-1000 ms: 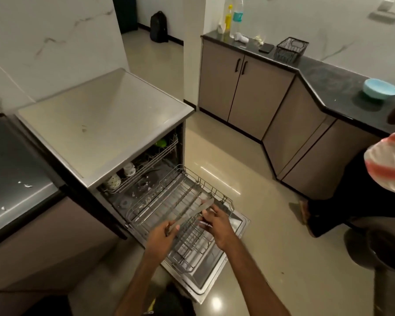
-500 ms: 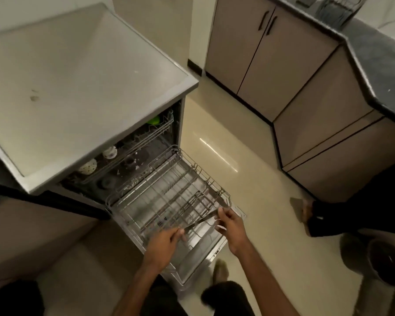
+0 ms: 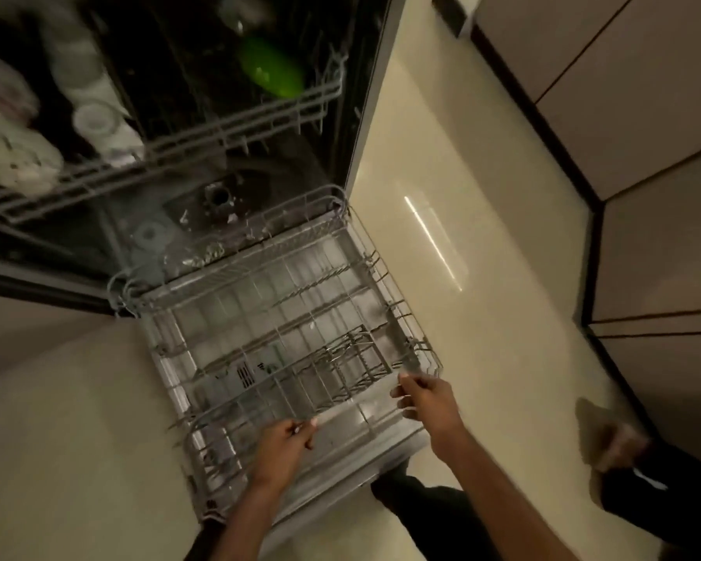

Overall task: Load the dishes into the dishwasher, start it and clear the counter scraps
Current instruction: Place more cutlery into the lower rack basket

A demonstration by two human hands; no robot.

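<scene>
The left hand [image 3: 288,441] sat at the front rail of the lower rack [image 3: 381,273], fingers curled; blur made it impossible to tell whether it pinched a wire or held nothing. The right hand [image 3: 427,398] gripped a flat grey utensil [image 3: 406,352] at the rack's front right corner, just beside the cutlery basket [image 3: 361,354] — probably positioned for insertion there. The rack stood fully extended over the open door [image 3: 381,447], giving access from above. Farther in, the upper rack [image 3: 219,131] carried white cups [image 3: 94,119] and a green item [image 3: 270,70]. No brand, label or writing was legible — motion blur affected the whole view.
</scene>
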